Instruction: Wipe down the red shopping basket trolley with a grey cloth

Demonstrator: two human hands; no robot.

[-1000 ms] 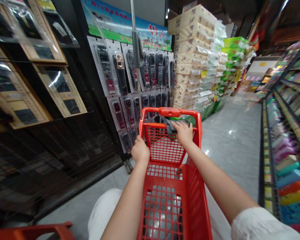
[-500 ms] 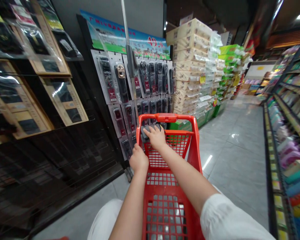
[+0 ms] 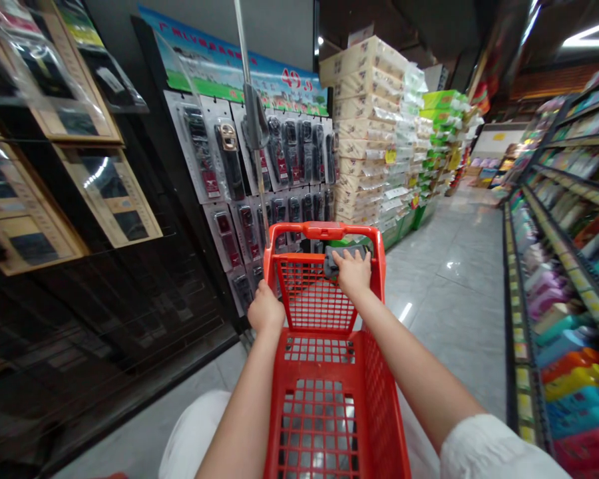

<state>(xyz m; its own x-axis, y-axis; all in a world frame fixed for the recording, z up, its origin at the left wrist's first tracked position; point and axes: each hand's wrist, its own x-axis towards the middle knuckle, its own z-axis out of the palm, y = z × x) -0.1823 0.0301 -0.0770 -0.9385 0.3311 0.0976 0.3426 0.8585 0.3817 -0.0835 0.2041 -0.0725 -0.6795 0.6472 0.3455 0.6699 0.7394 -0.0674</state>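
A red plastic shopping cart (image 3: 324, 367) with grid walls and base stands in front of me; its basket has nothing in it. My left hand (image 3: 266, 310) is closed around the cart's left side edge. Near the right end of the crossbar below the handle (image 3: 324, 230), my right hand (image 3: 355, 271) grips a grey cloth (image 3: 331, 263). Its fingers are bent over the cloth, pressing it on the bar. Part of the cloth is hidden under the fingers.
Packaged belts (image 3: 232, 159) hang on a display rack at left, with a metal pole (image 3: 244, 46) before it. Beige cartons (image 3: 357, 143) are stacked beyond. Goods shelves (image 3: 574, 233) line the right side of the grey tiled aisle (image 3: 454, 266).
My right hand has slid the grey cloth along the crossbar from the left end to the right. My left hand remains on the cart's left side. The view has shifted slightly.
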